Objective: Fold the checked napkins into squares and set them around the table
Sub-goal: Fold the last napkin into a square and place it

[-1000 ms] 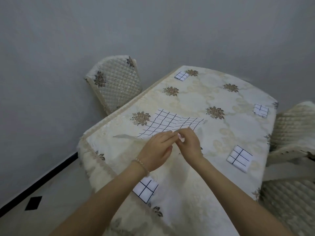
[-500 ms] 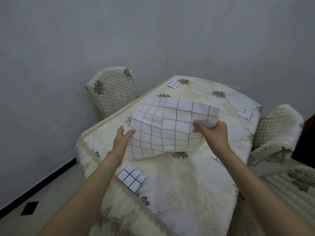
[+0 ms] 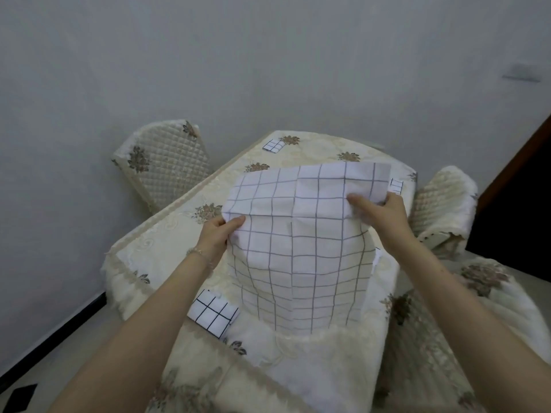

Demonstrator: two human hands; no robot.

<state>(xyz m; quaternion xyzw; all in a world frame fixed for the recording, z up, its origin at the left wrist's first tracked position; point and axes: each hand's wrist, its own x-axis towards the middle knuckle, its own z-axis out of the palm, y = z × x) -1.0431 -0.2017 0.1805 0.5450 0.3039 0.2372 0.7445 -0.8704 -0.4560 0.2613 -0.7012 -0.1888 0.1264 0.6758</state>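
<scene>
Napkins are what this table is being laid with, and going left to right: a quilted chair (image 3: 162, 163) stands at about ten o'clock from the table (image 3: 167, 231), tucked against its far-left edge. A folded square (image 3: 214, 312) lies on the cloth at about eight o'clock, near the left forearm, likely one place already set. Another folded square (image 3: 272, 145) sits at the far edge, around twelve o'clock.

Next comes the left hand (image 3: 216, 236), thumb and fingers pinched on the left side of the open napkin (image 3: 301, 242). That cloth is lifted off the table between both hands, its upper part turned over towards the far side and the lower part hanging down in front of the table's middle. Holding it up by two sides probably lets it fall flat so the edges can be matched for a fold.

On the other side, the right hand (image 3: 384, 214) is closed on the napkin's right edge near the top. Beyond it, at about two o'clock, a third small square (image 3: 396, 186) peeks out, with a second chair (image 3: 441, 204) just past the table edge
</scene>
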